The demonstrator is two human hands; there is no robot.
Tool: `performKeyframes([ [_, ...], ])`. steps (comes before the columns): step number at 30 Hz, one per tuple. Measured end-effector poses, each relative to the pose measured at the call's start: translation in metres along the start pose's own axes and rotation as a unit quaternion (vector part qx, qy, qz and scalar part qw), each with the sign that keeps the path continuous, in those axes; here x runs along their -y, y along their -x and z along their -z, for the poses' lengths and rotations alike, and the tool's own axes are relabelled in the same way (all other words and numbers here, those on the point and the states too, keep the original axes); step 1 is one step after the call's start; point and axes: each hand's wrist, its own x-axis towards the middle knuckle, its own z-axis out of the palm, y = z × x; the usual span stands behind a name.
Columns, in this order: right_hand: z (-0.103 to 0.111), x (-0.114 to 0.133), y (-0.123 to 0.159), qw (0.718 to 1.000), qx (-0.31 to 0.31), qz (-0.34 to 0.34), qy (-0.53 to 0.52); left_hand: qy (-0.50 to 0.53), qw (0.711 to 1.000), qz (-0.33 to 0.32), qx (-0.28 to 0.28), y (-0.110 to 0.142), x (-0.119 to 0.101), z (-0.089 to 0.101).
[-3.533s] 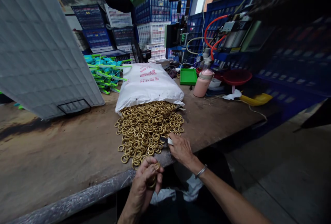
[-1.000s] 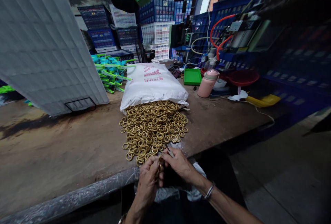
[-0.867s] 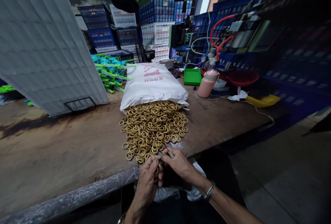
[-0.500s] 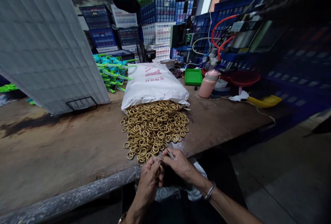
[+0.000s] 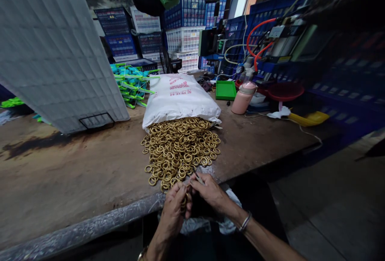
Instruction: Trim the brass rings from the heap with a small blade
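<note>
Brass-coloured rings [image 5: 177, 148] spill in a heap from the mouth of a white sack [image 5: 182, 98] to the table's front edge. Just past that edge, my left hand [image 5: 173, 204] is closed around several of these rings [image 5: 184, 202]. Beside it, my right hand [image 5: 210, 193] pinches a thin metal tool [image 5: 198, 178], its exact kind hidden by the fingers. The fingertips of both hands nearly meet at the near end of the heap. What lies between them is too small to make out.
A tall white ribbed panel [image 5: 60, 60] stands on the left, with green and blue plastic pieces [image 5: 134, 86] behind it. On the right are a green tray [image 5: 225, 90], a pink bottle [image 5: 243, 99] and a yellow scoop [image 5: 309, 119]. Stacked crates [image 5: 185, 38] line the back.
Both hands stay at the near end of the heap, with only slight finger movement. The whole view has shifted very slightly.
</note>
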Motion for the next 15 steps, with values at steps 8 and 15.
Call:
performKeyframes([
  [8, -0.0017, 0.0027, 0.0010, 0.999, -0.021, 0.004, 0.033, 0.007, 1.000, 0.007, 0.007, 0.0007, -0.0019, 0.0016],
  [15, -0.0014, 0.0027, 0.0000, 0.999, -0.016, 0.006, 0.050, 0.026, 0.999, 0.018, 0.003, 0.0009, -0.0034, 0.0010],
])
